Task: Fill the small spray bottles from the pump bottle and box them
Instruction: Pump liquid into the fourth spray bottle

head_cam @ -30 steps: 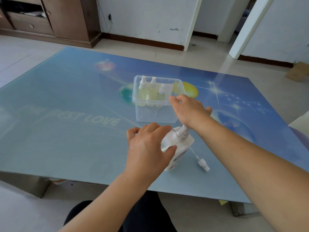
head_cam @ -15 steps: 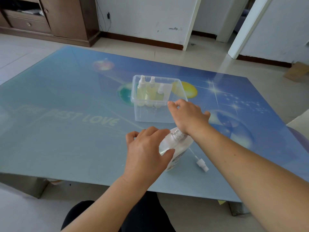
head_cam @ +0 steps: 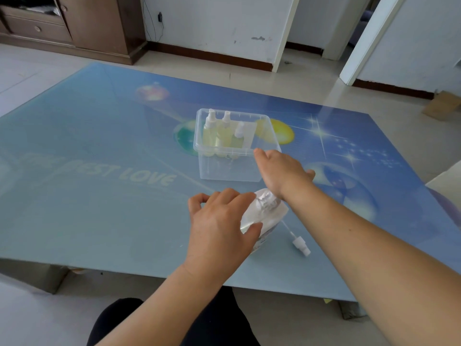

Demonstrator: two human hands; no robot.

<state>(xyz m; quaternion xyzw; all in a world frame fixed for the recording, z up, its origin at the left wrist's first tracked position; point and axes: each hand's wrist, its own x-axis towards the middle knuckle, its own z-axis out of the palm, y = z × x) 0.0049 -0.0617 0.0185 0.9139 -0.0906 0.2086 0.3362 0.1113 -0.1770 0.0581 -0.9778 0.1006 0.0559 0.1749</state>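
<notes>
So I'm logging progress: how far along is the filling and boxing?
Done: three filled spray bottles stand in the clear box. In hand: the left hand steadies the pump bottle and the right hand works above it. Left: a loose spray head lies on the table.

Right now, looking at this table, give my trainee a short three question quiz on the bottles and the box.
1. How many small spray bottles with white tops stand in the clear plastic box?
2. True or false: the loose white spray head with its thin dip tube lies inside that box.
3. Which hand grips the body of the white pump bottle: A, the left hand; B, the right hand?

Key
1. Three, all holding yellowish liquid, at the box's far left.
2. False: it lies on the blue glass table, right of the pump bottle.
3. A; the right hand is over the pump top.
</notes>
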